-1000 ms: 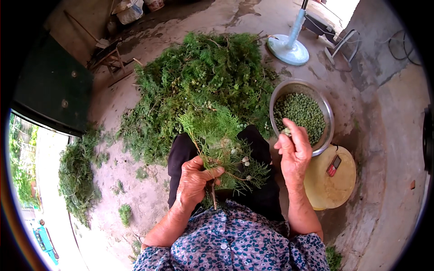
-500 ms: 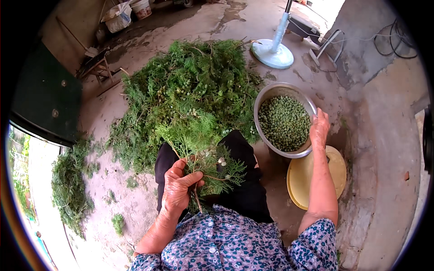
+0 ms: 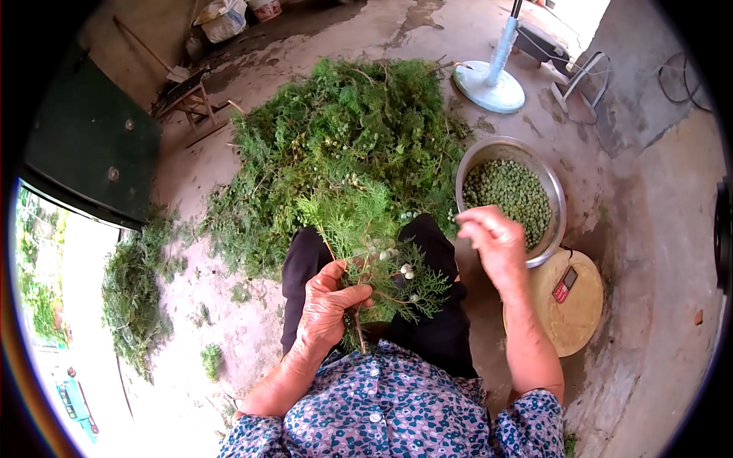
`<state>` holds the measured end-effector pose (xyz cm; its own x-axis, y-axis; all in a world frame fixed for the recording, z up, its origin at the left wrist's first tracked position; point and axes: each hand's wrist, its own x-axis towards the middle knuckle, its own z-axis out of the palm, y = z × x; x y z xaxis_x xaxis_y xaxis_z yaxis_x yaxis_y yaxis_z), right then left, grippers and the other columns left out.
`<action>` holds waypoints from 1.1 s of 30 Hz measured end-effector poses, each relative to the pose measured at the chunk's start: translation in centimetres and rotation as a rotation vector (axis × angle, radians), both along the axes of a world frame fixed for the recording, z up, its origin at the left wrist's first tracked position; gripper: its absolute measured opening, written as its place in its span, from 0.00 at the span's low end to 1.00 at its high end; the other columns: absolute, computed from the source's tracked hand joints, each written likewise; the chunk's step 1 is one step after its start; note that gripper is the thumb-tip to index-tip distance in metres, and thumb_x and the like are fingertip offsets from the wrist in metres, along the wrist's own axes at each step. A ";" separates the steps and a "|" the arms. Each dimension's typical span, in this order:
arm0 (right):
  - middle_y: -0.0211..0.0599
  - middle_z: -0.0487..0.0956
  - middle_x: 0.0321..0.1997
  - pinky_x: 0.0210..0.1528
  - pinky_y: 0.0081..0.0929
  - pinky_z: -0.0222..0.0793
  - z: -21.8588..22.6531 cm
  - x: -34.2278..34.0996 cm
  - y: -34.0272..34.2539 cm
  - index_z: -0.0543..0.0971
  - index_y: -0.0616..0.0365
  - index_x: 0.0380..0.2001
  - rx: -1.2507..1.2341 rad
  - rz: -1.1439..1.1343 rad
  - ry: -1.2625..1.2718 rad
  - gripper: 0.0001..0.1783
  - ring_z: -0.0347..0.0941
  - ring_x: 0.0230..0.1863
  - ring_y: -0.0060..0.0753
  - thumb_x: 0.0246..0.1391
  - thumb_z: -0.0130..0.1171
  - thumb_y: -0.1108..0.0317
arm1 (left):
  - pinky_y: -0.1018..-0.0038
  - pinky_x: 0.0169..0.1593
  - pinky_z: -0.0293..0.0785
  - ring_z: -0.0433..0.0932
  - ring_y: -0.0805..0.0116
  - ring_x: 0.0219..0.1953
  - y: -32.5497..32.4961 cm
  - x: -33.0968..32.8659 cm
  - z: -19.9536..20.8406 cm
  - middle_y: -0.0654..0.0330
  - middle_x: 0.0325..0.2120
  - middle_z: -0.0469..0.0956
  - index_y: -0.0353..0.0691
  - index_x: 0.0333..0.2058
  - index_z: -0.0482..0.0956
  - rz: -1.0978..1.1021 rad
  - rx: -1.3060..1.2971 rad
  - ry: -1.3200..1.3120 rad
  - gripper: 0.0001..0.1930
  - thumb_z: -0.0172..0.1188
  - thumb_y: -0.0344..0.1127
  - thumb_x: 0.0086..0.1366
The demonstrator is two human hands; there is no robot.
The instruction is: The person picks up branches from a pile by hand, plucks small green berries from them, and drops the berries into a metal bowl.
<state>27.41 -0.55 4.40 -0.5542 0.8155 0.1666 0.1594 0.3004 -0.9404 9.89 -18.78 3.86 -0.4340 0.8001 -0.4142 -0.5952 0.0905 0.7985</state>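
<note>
My left hand [image 3: 334, 304] is closed round the stem of a leafy evergreen sprig [image 3: 359, 214], held over my lap. Pale green cones [image 3: 406, 270] sit among its flat, scaly leaves. My right hand [image 3: 496, 243] is in the air between the sprig and a metal bowl [image 3: 560, 202], overlapping the bowl's near left side in view. Its fingers are bent and somewhat apart, slightly blurred, with nothing visible in them. Many small green cones [image 3: 510, 191] fill the lower part of the bowl. Ahead of my knees lies a big heap of evergreen branches [image 3: 343, 130].
A round yellow lid-like top [image 3: 584, 320] with a red mobile phone [image 3: 565, 285] on it stands near the bowl. Beyond are a pale round stand base [image 3: 489, 88] and a metal frame [image 3: 584, 84]. A smaller pile of greenery [image 3: 134, 298] lies at left, below a dark green door [image 3: 92, 137].
My right hand has let go of the bowl's rim and moved left toward the sprig. The phone on the yellow top has come into sight. My left hand keeps its hold.
</note>
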 end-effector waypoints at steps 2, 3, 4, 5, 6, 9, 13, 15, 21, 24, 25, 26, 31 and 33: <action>0.34 0.77 0.31 0.32 0.18 0.67 0.3 -2.0 -1.5 0.77 0.61 0.34 0.188 0.225 0.060 0.09 0.73 0.31 0.24 0.47 0.54 0.78 | 0.82 0.28 0.74 0.74 0.77 0.27 -0.2 0.0 0.0 0.63 0.30 0.76 0.35 0.36 0.73 -0.020 0.012 0.021 0.15 0.58 0.16 0.48; 0.35 0.77 0.31 0.33 0.19 0.68 0.4 -2.8 -2.1 0.77 0.62 0.34 0.157 0.258 0.065 0.08 0.73 0.31 0.26 0.47 0.54 0.78 | 0.82 0.28 0.74 0.74 0.77 0.27 -0.2 0.0 0.2 0.63 0.30 0.76 0.35 0.36 0.73 -0.024 0.010 0.023 0.15 0.58 0.16 0.48; 0.36 0.76 0.30 0.34 0.21 0.68 0.4 -3.6 -2.5 0.77 0.62 0.33 0.127 0.297 0.070 0.08 0.74 0.32 0.28 0.47 0.54 0.78 | 0.82 0.28 0.73 0.74 0.77 0.27 -0.2 0.0 0.4 0.63 0.30 0.76 0.35 0.36 0.73 -0.034 0.004 0.038 0.15 0.58 0.16 0.47; 0.38 0.76 0.30 0.31 0.23 0.68 0.1 -4.3 -2.7 0.76 0.59 0.34 0.149 0.315 0.058 0.10 0.73 0.28 0.31 0.45 0.58 0.77 | 0.82 0.28 0.72 0.73 0.77 0.26 -0.3 0.0 0.5 0.64 0.30 0.76 0.35 0.35 0.73 -0.043 -0.002 0.053 0.15 0.58 0.16 0.47; 0.38 0.76 0.29 0.31 0.25 0.68 0.4 -4.9 -3.1 0.76 0.58 0.35 0.196 0.349 0.005 0.10 0.73 0.28 0.34 0.45 0.58 0.75 | 0.82 0.28 0.72 0.73 0.77 0.26 -0.4 0.0 0.5 0.64 0.30 0.76 0.35 0.35 0.73 -0.038 -0.002 0.053 0.15 0.58 0.16 0.47; 0.39 0.76 0.28 0.31 0.27 0.67 0.0 -5.5 -3.4 0.76 0.57 0.35 0.197 0.419 -0.137 0.10 0.73 0.29 0.37 0.46 0.58 0.72 | 0.83 0.27 0.70 0.73 0.78 0.25 -0.7 0.0 0.3 0.64 0.30 0.76 0.35 0.35 0.73 -0.042 0.009 0.031 0.16 0.58 0.15 0.46; 0.40 0.76 0.29 0.31 0.27 0.67 -0.3 -5.7 -3.3 0.77 0.56 0.36 0.135 0.466 -0.191 0.11 0.73 0.29 0.37 0.46 0.58 0.71 | 0.85 0.24 0.67 0.71 0.80 0.22 -0.9 -0.1 0.4 0.65 0.28 0.76 0.36 0.35 0.73 -0.056 0.006 0.014 0.17 0.58 0.15 0.45; 0.40 0.76 0.29 0.31 0.27 0.67 -0.4 -5.5 -3.3 0.77 0.56 0.36 0.084 0.503 -0.184 0.11 0.73 0.29 0.37 0.46 0.58 0.72 | 0.85 0.23 0.66 0.70 0.81 0.21 -0.9 -0.2 0.6 0.65 0.28 0.76 0.36 0.35 0.73 -0.052 -0.009 0.018 0.16 0.57 0.15 0.45; 0.36 0.71 0.24 0.29 0.23 0.65 -0.9 -5.0 -4.0 0.76 0.60 0.36 -0.087 0.476 -0.066 0.12 0.70 0.26 0.31 0.44 0.56 0.77 | 0.86 0.20 0.63 0.68 0.83 0.19 -0.7 -0.2 0.8 0.66 0.27 0.75 0.36 0.34 0.73 -0.027 -0.010 -0.008 0.15 0.59 0.17 0.45; 0.37 0.71 0.26 0.30 0.24 0.65 -0.6 -5.3 -4.6 0.75 0.61 0.33 0.114 0.427 -0.062 0.09 0.70 0.27 0.32 0.44 0.56 0.78 | 0.87 0.19 0.61 0.66 0.84 0.17 -0.7 -0.1 0.9 0.67 0.24 0.74 0.36 0.34 0.74 -0.049 -0.091 0.108 0.14 0.61 0.19 0.46; 0.37 0.71 0.26 0.30 0.25 0.66 -0.7 -5.4 -4.9 0.74 0.61 0.32 0.138 0.380 -0.036 0.09 0.70 0.27 0.33 0.44 0.56 0.79 | 0.87 0.19 0.59 0.65 0.84 0.16 -0.6 -0.1 1.0 0.68 0.22 0.74 0.36 0.33 0.74 -0.073 -0.118 0.109 0.12 0.61 0.21 0.47; 0.36 0.71 0.27 0.31 0.25 0.66 -0.8 -5.4 -5.2 0.73 0.61 0.31 0.161 0.333 -0.009 0.09 0.70 0.28 0.34 0.43 0.56 0.79 | 0.87 0.18 0.58 0.64 0.84 0.16 -0.5 -0.2 1.1 0.68 0.19 0.73 0.36 0.33 0.74 -0.096 -0.145 0.111 0.11 0.61 0.23 0.48; 0.37 0.71 0.29 0.32 0.26 0.67 -1.2 -5.3 -5.7 0.73 0.61 0.32 0.159 0.361 -0.035 0.10 0.71 0.30 0.34 0.44 0.55 0.81 | 0.85 0.16 0.54 0.62 0.85 0.13 -0.9 -0.4 0.5 0.69 0.14 0.71 0.35 0.27 0.77 -0.196 -0.186 0.171 0.04 0.60 0.25 0.49; 0.37 0.71 0.29 0.32 0.26 0.66 -1.4 -5.2 -5.5 0.73 0.60 0.33 0.118 0.404 -0.014 0.10 0.71 0.30 0.35 0.44 0.55 0.80 | 0.85 0.16 0.54 0.61 0.84 0.12 -0.9 -0.3 0.7 0.68 0.14 0.71 0.35 0.25 0.78 -0.158 -0.168 0.138 0.02 0.60 0.25 0.49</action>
